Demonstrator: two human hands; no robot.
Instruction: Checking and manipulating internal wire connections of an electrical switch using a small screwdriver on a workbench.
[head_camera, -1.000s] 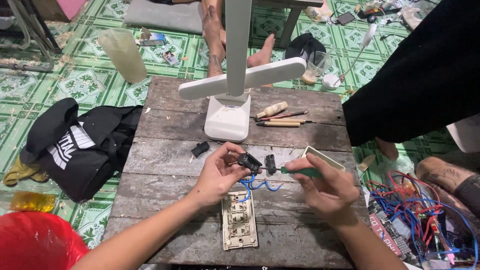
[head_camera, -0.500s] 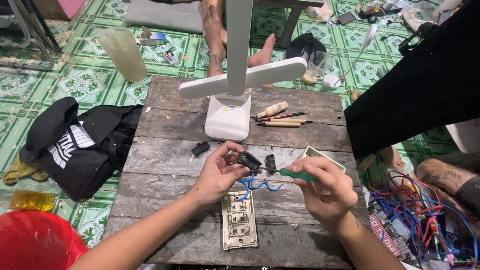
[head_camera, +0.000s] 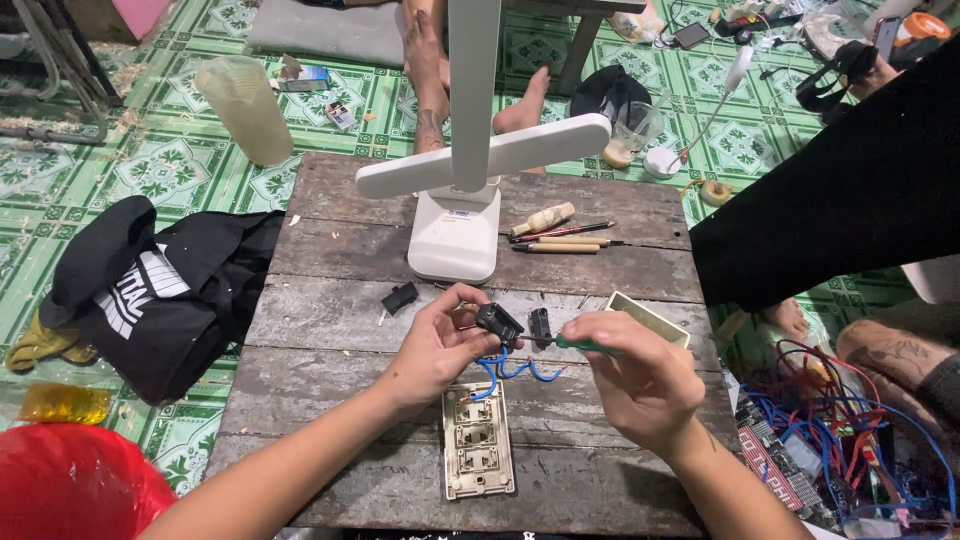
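My left hand pinches a small black switch module with short blue wires hanging from it. My right hand grips a green-handled screwdriver whose tip meets a second black module right beside the first. Both hands hover over a worn wooden table. Just below them lies a beige switch frame, face up. A loose black module rests on the planks left of my hands.
A white desk lamp stands at the table's middle back, with wooden-handled tools beside it. A beige cover plate lies behind my right hand. Black clothing sits left, tangled wires right. Another person's dark sleeve reaches in from the right.
My hands have barely moved; the screwdriver stays at the black modules. The other person's dark sleeve has shifted slightly at the right.
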